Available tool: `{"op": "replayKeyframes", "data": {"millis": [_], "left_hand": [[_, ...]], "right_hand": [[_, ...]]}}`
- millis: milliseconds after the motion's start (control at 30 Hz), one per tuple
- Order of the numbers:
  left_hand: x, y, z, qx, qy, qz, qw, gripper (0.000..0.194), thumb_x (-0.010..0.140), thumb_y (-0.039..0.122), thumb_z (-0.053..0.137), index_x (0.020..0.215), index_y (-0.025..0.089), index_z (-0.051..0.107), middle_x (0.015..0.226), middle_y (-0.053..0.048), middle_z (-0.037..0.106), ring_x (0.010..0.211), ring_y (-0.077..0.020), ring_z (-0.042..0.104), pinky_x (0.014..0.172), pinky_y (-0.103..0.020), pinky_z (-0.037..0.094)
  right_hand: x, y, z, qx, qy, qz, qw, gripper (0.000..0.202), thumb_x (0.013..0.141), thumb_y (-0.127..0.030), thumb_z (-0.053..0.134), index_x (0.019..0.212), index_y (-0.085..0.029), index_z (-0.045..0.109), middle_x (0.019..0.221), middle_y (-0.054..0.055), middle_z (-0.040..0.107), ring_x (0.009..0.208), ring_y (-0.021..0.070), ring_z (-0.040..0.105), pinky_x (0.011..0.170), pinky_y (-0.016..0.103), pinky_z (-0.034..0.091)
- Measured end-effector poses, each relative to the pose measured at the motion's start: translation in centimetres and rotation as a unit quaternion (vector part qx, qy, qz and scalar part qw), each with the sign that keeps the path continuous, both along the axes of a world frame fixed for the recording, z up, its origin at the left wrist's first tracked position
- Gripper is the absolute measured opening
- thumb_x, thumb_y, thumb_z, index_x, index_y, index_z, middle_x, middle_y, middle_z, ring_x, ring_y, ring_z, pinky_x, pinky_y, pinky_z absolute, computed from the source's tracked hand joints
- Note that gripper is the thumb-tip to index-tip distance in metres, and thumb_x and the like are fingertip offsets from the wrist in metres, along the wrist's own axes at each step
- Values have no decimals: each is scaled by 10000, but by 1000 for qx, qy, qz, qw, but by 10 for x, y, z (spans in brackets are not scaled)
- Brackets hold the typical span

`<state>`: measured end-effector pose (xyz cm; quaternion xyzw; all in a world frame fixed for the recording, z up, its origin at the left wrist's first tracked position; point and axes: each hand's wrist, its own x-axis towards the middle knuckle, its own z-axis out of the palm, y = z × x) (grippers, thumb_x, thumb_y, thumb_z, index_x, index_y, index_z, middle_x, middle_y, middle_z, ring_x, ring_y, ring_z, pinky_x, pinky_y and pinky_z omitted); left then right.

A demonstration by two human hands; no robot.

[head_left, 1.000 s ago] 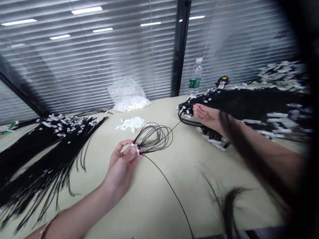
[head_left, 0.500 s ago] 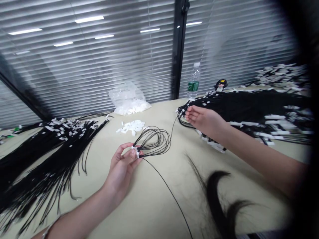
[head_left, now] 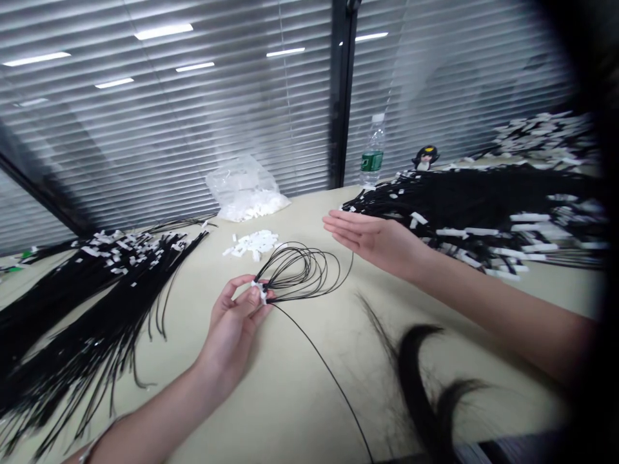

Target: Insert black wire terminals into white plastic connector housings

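My left hand (head_left: 239,309) pinches a bundle of thin black cables (head_left: 304,274) by their small white connectors (head_left: 260,291), thumb on top. The cables fan out to the right in loops. One strand runs from the bundle down toward the front edge. Another curves up and passes out of sight at the lower side of my right hand (head_left: 370,238). That hand hovers in front of the right cable pile, its fingers straight and close together, its thumb hidden. I see nothing held in it, though its far side is hidden.
Loose white connectors (head_left: 254,243) lie before a clear plastic bag (head_left: 246,190). Black cables with white ends lie at left (head_left: 97,309) and right (head_left: 483,193). A water bottle (head_left: 372,154) and penguin figure (head_left: 425,158) stand by the blinds. Dark hair (head_left: 418,374) hangs in front.
My right hand has moved left from the right cable pile, and its curled fingers have straightened. The outer loop now reaches farther right. My left hand keeps its pinch on the bundle.
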<state>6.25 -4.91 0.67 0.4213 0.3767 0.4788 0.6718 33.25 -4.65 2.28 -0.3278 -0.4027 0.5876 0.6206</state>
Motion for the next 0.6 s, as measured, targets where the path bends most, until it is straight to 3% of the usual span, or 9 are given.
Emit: {"op": "replayKeyframes", "data": {"millis": [133, 267, 433, 600], "left_hand": [[-2, 7, -4, 12, 6, 27, 1000, 233, 719, 182, 683, 930, 202, 585, 879, -34, 672, 828, -163, 645, 807, -311, 492], [-10, 29, -9, 36, 0, 72, 997, 261, 693, 134, 696, 920, 196, 583, 877, -36, 676, 820, -162, 652, 791, -297, 505], [-25, 60, -8, 56, -25, 128, 990, 310, 676, 55, 676, 929, 204, 577, 794, -2, 668, 792, -144, 657, 805, -297, 512], [-35, 70, 0, 64, -44, 129, 989, 315, 708, 53, 652, 977, 189, 560, 807, -19, 658, 819, -140, 653, 823, -300, 516]], "right_hand": [[19, 13, -8, 2, 15, -60, 998, 366, 812, -122, 498, 1159, -234, 488, 1386, -7, 374, 1249, 114, 393, 1069, 305, 323], [33, 22, -11, -7, 30, -94, 995, 284, 841, -204, 484, 1118, -263, 479, 1426, -36, 298, 1268, 119, 367, 1057, 352, 339], [29, 21, -16, -29, 35, -75, 996, 253, 859, -253, 472, 1112, -238, 487, 1427, -5, 297, 1259, 143, 380, 1032, 353, 364], [15, 16, -23, -35, 30, -39, 998, 316, 879, -251, 495, 1186, -174, 484, 1368, 69, 375, 1212, 198, 420, 1015, 425, 359]]}}
